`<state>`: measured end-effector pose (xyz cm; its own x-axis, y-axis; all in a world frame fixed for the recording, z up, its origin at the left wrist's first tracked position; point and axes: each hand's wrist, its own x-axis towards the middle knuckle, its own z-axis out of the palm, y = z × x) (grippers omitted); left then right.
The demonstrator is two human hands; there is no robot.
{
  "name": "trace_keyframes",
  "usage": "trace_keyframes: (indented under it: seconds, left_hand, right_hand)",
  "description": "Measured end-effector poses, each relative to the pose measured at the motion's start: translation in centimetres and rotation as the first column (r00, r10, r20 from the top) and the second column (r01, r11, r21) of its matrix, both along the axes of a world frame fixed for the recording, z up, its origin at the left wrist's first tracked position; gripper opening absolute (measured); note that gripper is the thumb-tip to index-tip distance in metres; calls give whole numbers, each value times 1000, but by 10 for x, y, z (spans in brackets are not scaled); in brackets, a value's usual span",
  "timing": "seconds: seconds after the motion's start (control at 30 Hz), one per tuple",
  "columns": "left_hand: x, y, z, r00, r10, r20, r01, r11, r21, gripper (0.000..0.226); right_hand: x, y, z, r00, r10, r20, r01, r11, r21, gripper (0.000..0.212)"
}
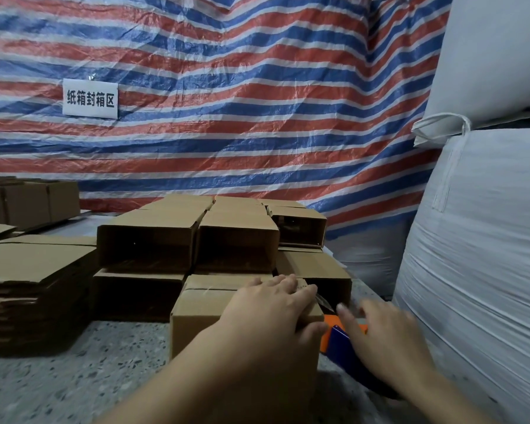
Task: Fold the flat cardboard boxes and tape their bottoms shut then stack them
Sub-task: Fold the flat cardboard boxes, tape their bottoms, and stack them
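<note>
Head view: a folded cardboard box (214, 319) is seen standing on the speckled desk (74, 377) at lower centre, with the left hand (270, 313) laid flat over its top, fingers fairly straight and pressing down. Just right of it, a blue and orange tape dispenser (341, 341) is partly covered by the right hand (383, 341); that hand is blurred, so whether it's clamped on the dispenser can't be told. Behind the box, stacked folded boxes (190, 243) are lined up, open sides facing the camera. A pile of flat cardboard (34, 280) is sat at the left edge. Striped tarp (227, 87) with a white sign (90, 98) is hung behind, and big white sacks (478, 240) are piled at right.
</note>
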<state>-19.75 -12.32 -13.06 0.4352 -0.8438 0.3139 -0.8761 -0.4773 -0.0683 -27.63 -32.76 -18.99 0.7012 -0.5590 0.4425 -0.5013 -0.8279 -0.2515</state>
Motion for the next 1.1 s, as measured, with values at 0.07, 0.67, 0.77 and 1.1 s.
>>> trace_keyframes:
  seconds: [0.07, 0.67, 0.77, 1.1]
  left_hand:
    - [0, 0, 0, 1000, 2, 7, -2, 1000, -2, 66]
    - [2, -1, -4, 1000, -4, 25, 5, 999, -48, 70]
    - [-1, 0, -2, 1000, 3, 8, -3, 1000, -27, 71]
    - [-8, 5, 9, 996, -9, -88, 9, 1000, -9, 88]
  right_hand:
    - [0, 14, 16, 958, 98, 269, -233, 812, 535, 86]
    - [15, 79, 11, 866, -144, 478, -477, 47, 878, 39]
    - [14, 84, 5, 877, -159, 454, -457, 21, 889, 46]
    - [9, 106, 3, 782, 141, 607, -608, 383, 695, 83]
